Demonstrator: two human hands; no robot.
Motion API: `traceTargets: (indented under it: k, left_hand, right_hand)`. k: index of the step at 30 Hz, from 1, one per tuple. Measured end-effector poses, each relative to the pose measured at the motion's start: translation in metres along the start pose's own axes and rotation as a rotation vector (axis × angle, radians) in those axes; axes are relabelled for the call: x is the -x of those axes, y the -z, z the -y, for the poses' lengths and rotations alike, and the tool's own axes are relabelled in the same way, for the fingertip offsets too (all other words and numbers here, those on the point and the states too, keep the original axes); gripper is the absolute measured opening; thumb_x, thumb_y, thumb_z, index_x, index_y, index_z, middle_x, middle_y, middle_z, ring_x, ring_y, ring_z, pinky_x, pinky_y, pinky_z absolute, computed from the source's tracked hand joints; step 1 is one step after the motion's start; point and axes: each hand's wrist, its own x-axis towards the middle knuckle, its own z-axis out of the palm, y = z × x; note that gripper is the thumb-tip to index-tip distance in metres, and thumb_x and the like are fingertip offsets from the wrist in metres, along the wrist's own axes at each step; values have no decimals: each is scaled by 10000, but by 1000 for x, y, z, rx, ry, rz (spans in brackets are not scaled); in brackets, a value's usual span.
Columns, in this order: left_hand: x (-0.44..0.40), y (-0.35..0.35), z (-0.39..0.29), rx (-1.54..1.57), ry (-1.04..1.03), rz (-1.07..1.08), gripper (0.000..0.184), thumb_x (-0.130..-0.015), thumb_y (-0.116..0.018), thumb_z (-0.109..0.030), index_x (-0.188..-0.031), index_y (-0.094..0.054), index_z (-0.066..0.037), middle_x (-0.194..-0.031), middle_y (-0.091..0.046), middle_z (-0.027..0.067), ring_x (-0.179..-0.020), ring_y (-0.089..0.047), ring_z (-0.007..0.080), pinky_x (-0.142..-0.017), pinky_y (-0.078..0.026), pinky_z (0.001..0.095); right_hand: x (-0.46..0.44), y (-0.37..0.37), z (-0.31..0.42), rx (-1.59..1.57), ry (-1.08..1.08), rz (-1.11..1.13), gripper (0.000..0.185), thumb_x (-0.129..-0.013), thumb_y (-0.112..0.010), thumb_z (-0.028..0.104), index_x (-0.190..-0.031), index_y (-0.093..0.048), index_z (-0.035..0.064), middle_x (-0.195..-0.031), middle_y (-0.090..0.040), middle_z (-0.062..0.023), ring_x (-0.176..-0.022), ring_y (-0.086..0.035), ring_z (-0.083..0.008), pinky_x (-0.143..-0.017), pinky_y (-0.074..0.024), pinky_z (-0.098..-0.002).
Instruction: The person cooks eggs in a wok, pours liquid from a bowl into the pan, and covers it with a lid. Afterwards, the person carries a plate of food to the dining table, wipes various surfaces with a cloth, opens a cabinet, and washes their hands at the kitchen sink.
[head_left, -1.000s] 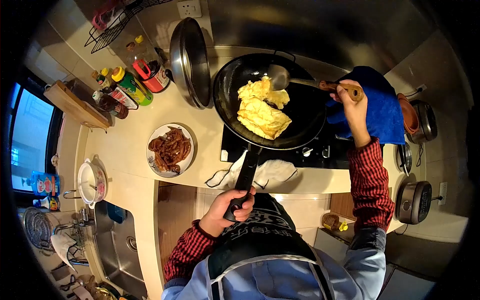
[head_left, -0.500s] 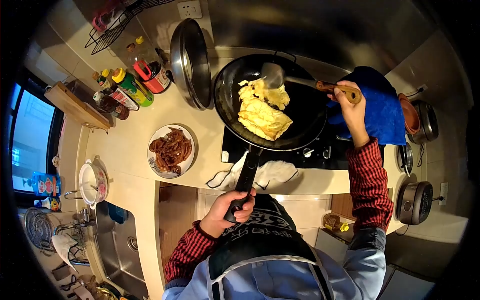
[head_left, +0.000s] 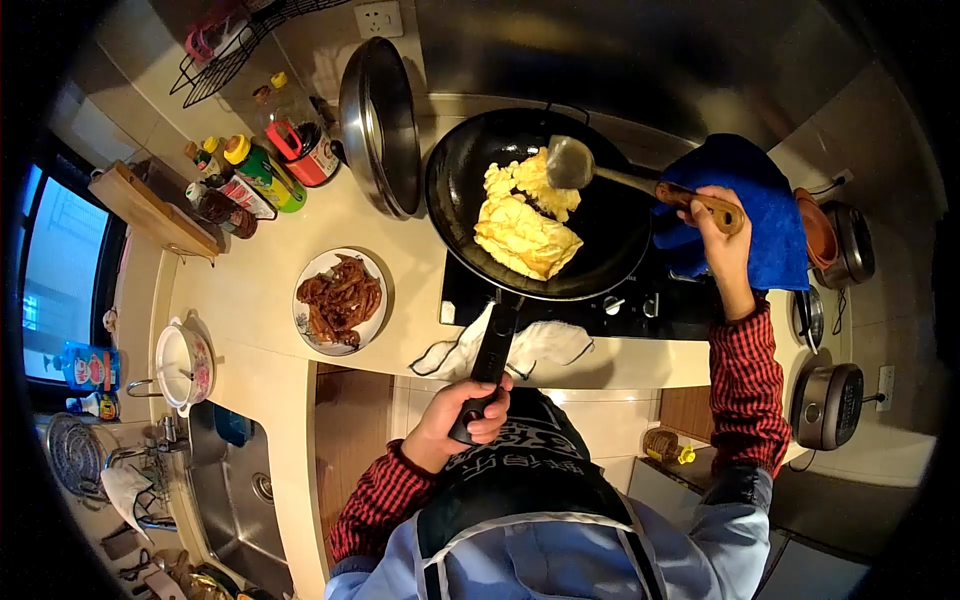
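Note:
My left hand (head_left: 462, 420) is closed round the black handle of a wok (head_left: 620, 240) that sits on the stove. Inside the wok lies yellow cooked egg (head_left: 527, 238), one large folded piece with smaller bits above it. My right hand (head_left: 717, 225) grips the wooden handle of a spatula (head_left: 571, 164). Its metal blade is over the upper right edge of the egg; whether it touches cannot be made out. Left of the wok, a plate (head_left: 375, 325) holds brown cooked strips.
A large lid (head_left: 380, 130) leans behind the wok, with sauce bottles (head_left: 265, 175) to its left. A white cloth (head_left: 545, 345) lies under the wok handle. A blue cloth (head_left: 745, 215) hangs beside my right hand. The sink (head_left: 235, 490) is at lower left.
The spatula and my right hand have moved to the right and a little toward me. The upper bits of egg have shifted slightly. My left hand stays on the wok handle.

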Motion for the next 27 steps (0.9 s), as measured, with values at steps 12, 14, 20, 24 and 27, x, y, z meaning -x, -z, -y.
traceTargets:
  k: [12, 14, 20, 24, 27]
  left_hand:
    - [-20, 7, 12, -4, -56, -31, 221, -786, -418, -161, -958, -417, -22, -622, -418, 35, -414, -364, 89, -373, -298, 212]
    - [-20, 10, 13, -29, -73, -7, 237, -784, -421, -169, -966, -415, -16, -641, -420, 45, -436, -375, 98, -388, -305, 216]
    - [-18, 5, 17, -71, -170, -127, 306, -782, -412, -198, -1004, -410, 12, -697, -446, 66, -520, -418, 124, -453, -347, 227]
    - [-18, 7, 18, -71, -204, -97, 302, -784, -407, -199, -991, -420, 21, -704, -457, 72, -546, -435, 135, -485, -367, 236]
    - [-15, 5, 19, -56, -200, -68, 307, -786, -404, -192, -1007, -427, 21, -705, -456, 71, -562, -436, 143, -500, -366, 245]
  right_hand:
    - [16, 12, -2, -143, -200, -40, 152, -766, -527, 51, -894, -481, -17, -762, -547, -99, -620, -586, -184, -565, -492, -242]
    - [14, 10, -8, -153, -162, -35, 154, -767, -529, 53, -894, -480, -18, -763, -546, -97, -622, -586, -185, -566, -492, -243]
    - [27, 12, 3, -116, -126, -19, 165, -780, -518, 87, -907, -479, -10, -792, -552, -107, -627, -582, -174, -595, -487, -237]
    - [34, 13, 5, 11, -38, 89, 135, -751, -537, 37, -875, -503, -5, -798, -539, -61, -676, -550, -134, -615, -447, -216]
    - [41, 14, 36, 327, 294, 299, 138, -656, -583, -18, -787, -551, 10, -791, -547, -98, -716, -541, -174, -630, -427, -241]
